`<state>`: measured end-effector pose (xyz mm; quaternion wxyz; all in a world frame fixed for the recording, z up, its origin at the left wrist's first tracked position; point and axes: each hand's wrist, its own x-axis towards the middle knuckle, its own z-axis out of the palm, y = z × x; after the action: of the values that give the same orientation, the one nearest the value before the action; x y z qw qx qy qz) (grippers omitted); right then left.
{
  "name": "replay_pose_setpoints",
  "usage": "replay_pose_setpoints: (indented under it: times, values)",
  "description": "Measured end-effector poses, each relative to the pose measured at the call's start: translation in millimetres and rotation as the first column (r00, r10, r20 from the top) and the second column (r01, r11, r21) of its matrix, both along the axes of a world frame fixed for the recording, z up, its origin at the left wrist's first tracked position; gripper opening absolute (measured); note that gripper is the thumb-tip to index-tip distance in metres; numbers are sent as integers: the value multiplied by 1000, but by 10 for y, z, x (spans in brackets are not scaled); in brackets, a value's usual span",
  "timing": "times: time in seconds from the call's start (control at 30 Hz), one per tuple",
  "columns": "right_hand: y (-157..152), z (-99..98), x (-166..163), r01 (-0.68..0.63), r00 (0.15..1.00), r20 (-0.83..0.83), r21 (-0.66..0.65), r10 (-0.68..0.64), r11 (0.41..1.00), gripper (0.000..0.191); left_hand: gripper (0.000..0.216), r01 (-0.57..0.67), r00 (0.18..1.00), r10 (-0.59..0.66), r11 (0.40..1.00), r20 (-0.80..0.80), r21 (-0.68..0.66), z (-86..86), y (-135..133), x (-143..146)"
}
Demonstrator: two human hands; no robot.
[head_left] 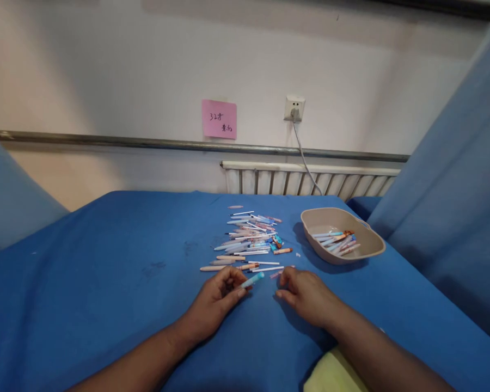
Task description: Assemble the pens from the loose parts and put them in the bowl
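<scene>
Between the thumb and fingers of my left hand (216, 299) is a light blue pen (253, 280), its teal end pointing right and away from me. My right hand (308, 294) is a short way to the right, fingers curled toward the thumb; whether anything is in them is hidden. Just beyond its fingertips lies a pinkish pen part (275, 275) on the blue cloth. Ahead of both hands spreads a loose pile of pen barrels (232, 246), with thin white refills (265, 269) and small figure-topped pieces (283, 251) among them.
A beige basin (371, 247) with several pens (337, 241) in it stands to the right on the blue cloth (106, 283). Something yellow (335, 375) lies under my right forearm. Behind are a radiator (269, 179), a plugged-in socket (294, 109) and a pink note (219, 118).
</scene>
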<state>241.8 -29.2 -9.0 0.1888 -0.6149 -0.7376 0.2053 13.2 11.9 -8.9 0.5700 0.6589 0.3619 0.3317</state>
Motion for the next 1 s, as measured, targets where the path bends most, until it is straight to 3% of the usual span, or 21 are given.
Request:
replay_pose_setpoints:
  times: [0.2,0.43,0.53,0.6,0.7,0.77,0.83,0.9,1.0]
  values:
    - [-9,-14,-245,-176,976,-100,151,192,973,25,14,-29,999,26,996,44,81,-30,-23,30]
    - [1,-44,-198,7,989,-145,170,18,985,15,8,27,999,-22,983,-29,182,6,-118,37]
    - [46,-83,-195,101,951,-303,122,-60,987,15,7,41,998,-30,977,-55,211,27,-130,41]
    - [95,-108,-189,145,852,-508,1,-125,989,16,6,45,997,-30,974,-69,223,37,-131,40]
    - [162,-118,-166,82,544,-802,-242,-246,967,22,5,55,996,-36,971,-86,231,48,-131,33]
    - [186,-104,-150,-8,324,-889,-345,-324,939,27,5,62,994,-40,971,-97,232,51,-132,29]
    - [195,-86,-138,-70,179,-917,-373,-356,925,29,4,66,993,-41,970,-107,234,53,-134,27]
    - [208,-79,-122,-77,117,-927,-366,-356,927,27,4,69,993,-44,969,-110,235,52,-138,26]
    - [265,-99,-50,20,124,-941,-314,-314,949,24,4,69,993,-44,970,-110,235,41,-132,17]
